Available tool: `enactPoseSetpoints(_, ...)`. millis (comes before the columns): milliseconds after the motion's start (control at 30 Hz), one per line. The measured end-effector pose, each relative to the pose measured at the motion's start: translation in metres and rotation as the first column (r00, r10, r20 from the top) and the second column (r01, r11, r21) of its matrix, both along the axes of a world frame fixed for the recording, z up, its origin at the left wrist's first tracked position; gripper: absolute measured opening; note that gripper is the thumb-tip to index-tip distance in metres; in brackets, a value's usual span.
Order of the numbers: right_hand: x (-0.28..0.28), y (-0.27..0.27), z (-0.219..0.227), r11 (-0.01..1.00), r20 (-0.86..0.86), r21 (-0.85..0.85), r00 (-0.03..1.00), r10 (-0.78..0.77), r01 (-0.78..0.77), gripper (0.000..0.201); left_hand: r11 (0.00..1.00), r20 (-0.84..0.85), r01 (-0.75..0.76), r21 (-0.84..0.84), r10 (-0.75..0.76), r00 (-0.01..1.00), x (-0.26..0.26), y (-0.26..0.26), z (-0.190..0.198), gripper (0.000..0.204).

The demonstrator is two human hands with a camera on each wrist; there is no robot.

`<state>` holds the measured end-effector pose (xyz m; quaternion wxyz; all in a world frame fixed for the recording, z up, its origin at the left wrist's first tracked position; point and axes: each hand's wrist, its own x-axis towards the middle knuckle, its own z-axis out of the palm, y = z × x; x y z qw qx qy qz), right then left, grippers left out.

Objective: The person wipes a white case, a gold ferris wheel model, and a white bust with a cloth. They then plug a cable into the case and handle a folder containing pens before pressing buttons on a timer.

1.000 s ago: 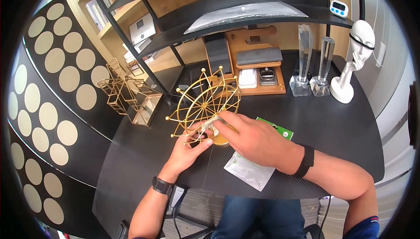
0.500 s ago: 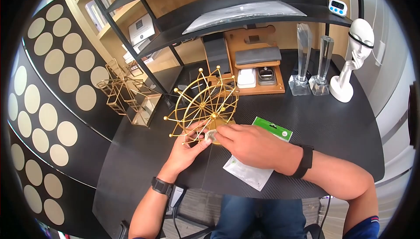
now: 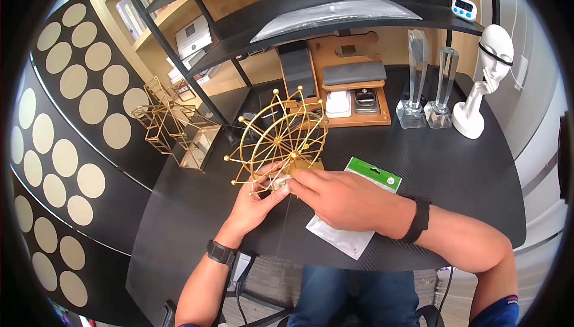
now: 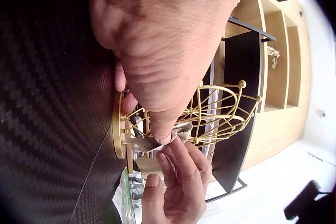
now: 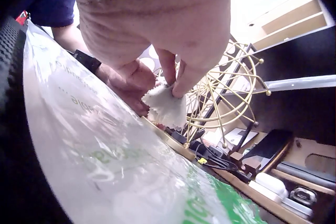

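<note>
1. Off-white zigzag-edged cloth [image 5: 165,108]: at the lower part of the gold metal Ferris-wheel ornament [image 3: 278,140], above the black surface [image 3: 191,213].
2. Right hand [image 3: 353,200]: back upward, fingers pinching the cloth.
3. Left hand [image 3: 252,207]: fingers curled behind the ornament, thumb against the cloth.

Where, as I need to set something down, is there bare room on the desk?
One bare patch of desk lies at right, between the bag, the right forearm and the statue. Another lies at left, between the ornament and the left forearm. The middle is crowded with the wheel, hands and bag; the back with the stand and glass columns.
</note>
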<state>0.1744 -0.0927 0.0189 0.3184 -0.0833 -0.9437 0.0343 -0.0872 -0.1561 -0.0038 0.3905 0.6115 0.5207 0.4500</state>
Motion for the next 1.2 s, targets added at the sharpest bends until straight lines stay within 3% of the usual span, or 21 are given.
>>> enactPoseSetpoints(100,0.001,-0.001,0.008,0.999,-0.023,0.037,1.0,0.019,-0.018,0.04,1.0,0.019,-0.014,0.007,0.014,1.0,0.0,0.001,-0.004,0.064)
enactPoseSetpoints(167,0.001,-0.002,0.011,0.999,-0.106,0.009,0.994,-0.033,0.034,0.056,1.0,0.017,-0.02,0.022,0.019,1.0,0.0,0.0,-0.005,0.064)
enactPoseSetpoints(300,0.001,-0.002,0.009,0.999,-0.114,0.041,0.993,-0.008,0.013,0.054,0.997,0.021,-0.005,0.073,0.003,1.0,-0.002,0.002,-0.008,0.062)
enactPoseSetpoints(367,0.001,-0.002,0.006,0.998,-0.009,0.058,0.999,0.035,-0.034,0.037,0.995,-0.009,0.009,0.102,-0.008,1.0,-0.003,0.003,-0.008,0.062)
enactPoseSetpoints(467,0.001,-0.001,0.003,0.997,-0.031,0.077,0.999,0.03,-0.027,0.035,0.998,0.002,0.005,0.069,-0.005,1.0,0.0,0.001,-0.004,0.062)
enactPoseSetpoints(600,0.003,0.001,0.006,1.0,0.074,0.031,0.997,-0.005,0.003,0.048,0.998,-0.01,-0.003,0.064,0.003,1.0,0.003,0.001,-0.001,0.063)
enactPoseSetpoints(700,0.006,0.001,0.012,0.996,0.055,-0.003,0.995,-0.087,0.087,0.048,0.998,-0.009,0.008,0.068,-0.008,1.0,0.003,0.0,0.0,0.063)
enactPoseSetpoints(767,0.007,0.003,0.014,0.987,-0.135,0.085,0.983,-0.126,0.138,0.035,0.996,-0.045,0.029,0.079,-0.025,0.999,0.001,0.001,0.0,0.062)
enactPoseSetpoints(867,0.009,0.005,0.017,0.978,-0.227,0.138,0.966,-0.125,0.159,0.042,0.998,-0.03,0.034,0.054,-0.033,0.999,0.004,-0.001,0.004,0.06)
enactPoseSetpoints(1200,0.014,0.014,0.009,0.962,-0.164,0.209,0.976,-0.142,0.175,0.048,0.998,0.02,0.026,0.058,-0.027,0.999,0.0,0.004,0.001,0.05)
